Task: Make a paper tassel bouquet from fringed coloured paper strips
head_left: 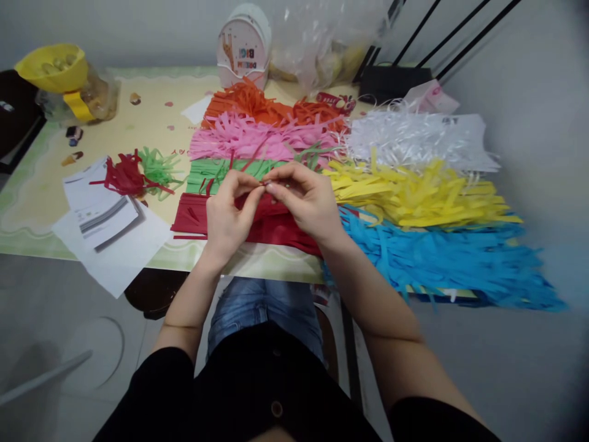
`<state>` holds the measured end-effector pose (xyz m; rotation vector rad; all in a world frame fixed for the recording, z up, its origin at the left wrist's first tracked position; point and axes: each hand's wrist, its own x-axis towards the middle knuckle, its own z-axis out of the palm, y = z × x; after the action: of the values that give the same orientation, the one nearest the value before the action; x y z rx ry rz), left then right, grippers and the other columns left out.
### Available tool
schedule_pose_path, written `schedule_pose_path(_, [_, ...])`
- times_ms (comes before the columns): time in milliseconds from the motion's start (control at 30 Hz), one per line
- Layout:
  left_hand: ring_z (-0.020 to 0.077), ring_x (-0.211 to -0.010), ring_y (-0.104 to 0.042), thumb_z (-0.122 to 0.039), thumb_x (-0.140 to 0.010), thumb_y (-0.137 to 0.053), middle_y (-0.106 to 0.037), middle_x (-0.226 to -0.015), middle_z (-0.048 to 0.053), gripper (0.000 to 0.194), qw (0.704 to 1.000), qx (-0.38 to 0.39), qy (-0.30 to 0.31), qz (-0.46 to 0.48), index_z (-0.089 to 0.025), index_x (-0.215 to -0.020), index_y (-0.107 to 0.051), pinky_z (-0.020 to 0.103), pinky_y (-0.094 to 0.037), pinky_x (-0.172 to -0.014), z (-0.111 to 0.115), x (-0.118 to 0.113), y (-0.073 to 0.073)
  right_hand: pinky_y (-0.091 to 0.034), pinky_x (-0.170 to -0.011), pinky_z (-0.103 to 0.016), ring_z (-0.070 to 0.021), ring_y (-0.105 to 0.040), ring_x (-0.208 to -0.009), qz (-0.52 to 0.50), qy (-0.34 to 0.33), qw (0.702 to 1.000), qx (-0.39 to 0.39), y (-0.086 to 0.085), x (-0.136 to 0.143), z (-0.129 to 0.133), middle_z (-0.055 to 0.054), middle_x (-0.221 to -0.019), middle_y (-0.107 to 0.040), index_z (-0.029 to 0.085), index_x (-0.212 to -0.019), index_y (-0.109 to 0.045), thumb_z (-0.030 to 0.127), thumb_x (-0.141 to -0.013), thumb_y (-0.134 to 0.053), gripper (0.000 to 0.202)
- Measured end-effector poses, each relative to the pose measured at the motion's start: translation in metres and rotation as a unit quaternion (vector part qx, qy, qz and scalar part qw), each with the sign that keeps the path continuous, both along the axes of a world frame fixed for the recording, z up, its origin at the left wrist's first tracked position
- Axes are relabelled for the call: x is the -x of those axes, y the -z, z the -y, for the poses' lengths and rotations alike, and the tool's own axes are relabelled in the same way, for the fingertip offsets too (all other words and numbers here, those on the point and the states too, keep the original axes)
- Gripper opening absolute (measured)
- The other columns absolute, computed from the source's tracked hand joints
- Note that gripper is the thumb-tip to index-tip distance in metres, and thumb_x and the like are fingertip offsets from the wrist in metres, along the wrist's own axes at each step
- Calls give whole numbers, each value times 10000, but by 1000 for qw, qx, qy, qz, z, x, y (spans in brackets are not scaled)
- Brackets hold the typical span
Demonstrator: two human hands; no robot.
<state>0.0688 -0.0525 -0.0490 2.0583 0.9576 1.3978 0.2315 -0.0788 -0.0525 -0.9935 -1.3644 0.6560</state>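
My left hand (234, 209) and my right hand (308, 199) meet above the table, thumbs and forefingers pinched together on a thin red paper strip (264, 183). Most of the strip is hidden by my fingertips. Beneath my hands lies a pile of dark red paper strips (191, 212), with green strips (207, 175) just behind it. To the left, a small red tangle of strips (124, 175) touches a small green one (156, 169).
Pink (221, 138), orange (276, 113), white (414, 138), yellow (414, 193) and blue strips (451, 255) cover the table's right side. Stacked papers (108, 221) lie left. A jar with a yellow top (55, 67), a white bucket (243, 49) and a plastic bag (317, 49) stand behind.
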Motion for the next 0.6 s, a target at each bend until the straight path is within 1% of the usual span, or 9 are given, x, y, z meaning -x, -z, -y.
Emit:
schedule_pose_path(67, [117, -799, -761, -270, -998, -694, -762, -857, -13, 114, 999, 1, 25, 31, -193, -921, -657, 205, -590, -758, -2, 2, 1, -570, -735, -277, -137, -681, -788, -18, -27, 999, 21, -1, 1, -1, -35, -924, -734, 185, -964, -772, 654, -896, -779, 474])
schedule_pose_path(133, [113, -800, -764, -271, -1007, -681, -755, -854, -11, 116, 997, 1, 62, 42, -194, -922, -661, 200, -599, -762, -3, 5, 0, -547, -719, -271, -128, -659, -765, -18, -25, 999, 22, -2, 1, -2, -27, -886, -714, 179, -928, -771, 650, -896, -783, 472])
schedule_pose_path(200, [113, -805, -768, -262, -1011, -673, -755, -872, -7, 94, 996, 9, 83, 43, -193, -947, -662, 202, -607, -769, -2, 7, 0, -529, -719, -266, -122, -649, -763, -15, -22, 1000, 16, -3, 2, -2, -21, -853, -703, 176, -888, -777, 620, -890, -804, 445])
schedule_pose_path(233, [113, -806, -769, -258, -1009, -675, -751, -876, -7, 85, 996, 11, 81, 43, -194, -957, -656, 204, -610, -772, -2, 7, 0, -524, -715, -263, -119, -646, -762, -18, -29, 999, 16, -3, 2, -3, -21, -851, -704, 175, -882, -787, 603, -883, -820, 428])
schedule_pose_path(300, [116, -813, -769, -249, -1004, -683, -739, -871, -10, 82, 998, 5, 55, 40, -195, -958, -641, 207, -610, -770, 0, 8, 2, -520, -689, -259, -113, -636, -741, -39, -53, 997, 30, -3, 0, -3, -23, -874, -716, 180, -901, -812, 580, -853, -855, 405])
schedule_pose_path(367, [121, -828, -771, -264, -1004, -689, -733, -880, -8, 99, 999, 3, 32, 34, -197, -958, -631, 211, -610, -767, 1, 7, 4, -521, -661, -261, -115, -629, -722, -62, -76, 994, 56, -3, -2, -4, -25, -880, -724, 187, -906, -824, 594, -810, -884, 422])
schedule_pose_path(400, [123, -836, -775, -288, -1004, -697, -733, -892, -7, 119, 999, 10, 36, 37, -199, -965, -628, 212, -612, -769, 1, 7, 6, -525, -663, -264, -120, -631, -723, -69, -78, 992, 66, -4, -3, -4, -24, -867, -723, 189, -891, -824, 606, -789, -895, 435])
schedule_pose_path(500, [135, -894, -797, -398, -978, -756, -745, -978, 9, 234, 991, 58, 92, 72, -203, -1017, -633, 223, -629, -814, -1, 9, 8, -547, -700, -280, -129, -639, -729, -72, -68, 992, 72, -7, -5, -2, -22, -829, -721, 191, -843, -812, 620, -760, -910, 448])
schedule_pose_path(600, [134, -877, -794, -436, -969, -774, -751, -937, 15, 264, 982, 90, 130, 104, -195, -972, -667, 227, -634, -822, -2, 10, 7, -570, -725, -291, -130, -647, -728, -77, -60, 993, 68, -10, -2, 0, -24, -844, -733, 195, -843, -809, 627, -761, -906, 450])
